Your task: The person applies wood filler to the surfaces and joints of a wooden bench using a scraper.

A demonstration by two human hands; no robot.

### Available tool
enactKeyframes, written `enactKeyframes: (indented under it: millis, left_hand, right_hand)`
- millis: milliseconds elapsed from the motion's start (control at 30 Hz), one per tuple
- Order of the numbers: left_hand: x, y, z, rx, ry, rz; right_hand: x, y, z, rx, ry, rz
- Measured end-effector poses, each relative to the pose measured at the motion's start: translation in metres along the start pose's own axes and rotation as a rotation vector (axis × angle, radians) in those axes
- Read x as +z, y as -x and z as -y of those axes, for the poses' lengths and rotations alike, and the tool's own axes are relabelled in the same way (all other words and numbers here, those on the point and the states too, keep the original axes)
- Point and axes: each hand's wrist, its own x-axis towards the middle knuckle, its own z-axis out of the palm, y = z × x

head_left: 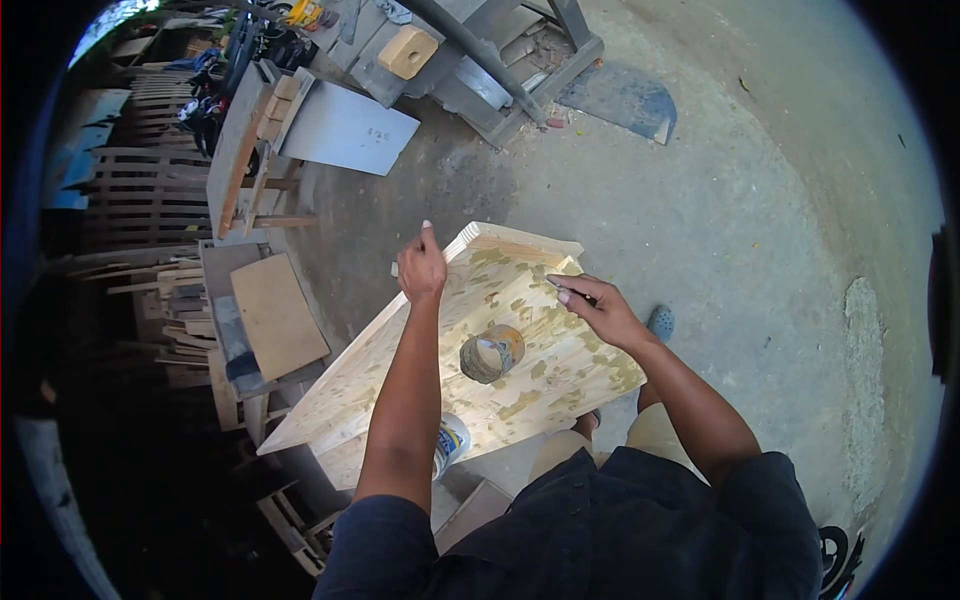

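A pale wooden piece of joined boards (540,385), blotched with yellowish-green filler, stands tilted in front of me. My right hand (603,315) grips a small putty knife (570,291), its tip close to the upper right corner of the wood. At the far left edge of the boards, my left hand (422,268) is closed with the thumb up; a small pale thing sticks out beside it, too little shown to name. A can of filler (492,353), crusted at the rim, rests on the wood between my arms. Below my left forearm is a partly hidden white tub (452,443).
A wooden workbench (240,150) with a grey panel (350,127) stands upper left. Beyond it are a wood block (407,52) and a metal-legged stand (575,45). Stacked boards (280,315) lie left. A dark board (620,100) lies on the concrete floor (740,230).
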Motion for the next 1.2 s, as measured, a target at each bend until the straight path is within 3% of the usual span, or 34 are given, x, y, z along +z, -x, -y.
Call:
enactKeyframes:
  millis: [100,267,333,433,567,700,767,867,1067,1200]
  left_hand:
    - [0.001,-0.008,0.002,-0.055,-0.051,0.109]
    - [0.001,-0.009,0.0,-0.062,-0.062,0.12]
    - [-0.002,-0.008,-0.002,-0.064,-0.058,0.131]
    - [0.0,-0.008,-0.001,-0.058,-0.035,0.129]
    - [0.001,-0.009,-0.001,-0.055,-0.044,0.135]
    - [0.003,-0.011,0.001,-0.061,-0.058,0.124]
    - [-0.001,-0.01,-0.002,-0.063,-0.057,0.142]
    - [-0.002,-0.01,-0.004,-0.069,-0.057,0.174]
    - [0.001,-0.01,-0.001,-0.064,-0.056,0.137]
    - [0.0,-0.01,-0.002,-0.076,-0.059,0.155]
  right_hand:
    - [0.008,-0.044,0.0,-0.101,-0.047,0.01]
    - [0.025,-0.09,-0.01,-0.176,-0.098,0.021]
    - [0.029,-0.097,-0.014,-0.191,0.012,0.034]
    - [0.029,-0.092,-0.012,-0.011,-0.105,0.102]
    - [0.007,-0.096,-0.014,-0.022,-0.079,0.232]
    - [-0.005,-0.118,0.002,-0.152,0.178,0.065]
    - [-0.009,-0.123,0.005,-0.23,0.435,0.174]
    - [-0.025,-0.128,0.004,-0.239,0.563,0.264]
    - [-0.022,-0.14,0.024,-0.341,0.47,0.272]
    - [-0.025,-0.13,0.012,-0.293,0.509,0.28]
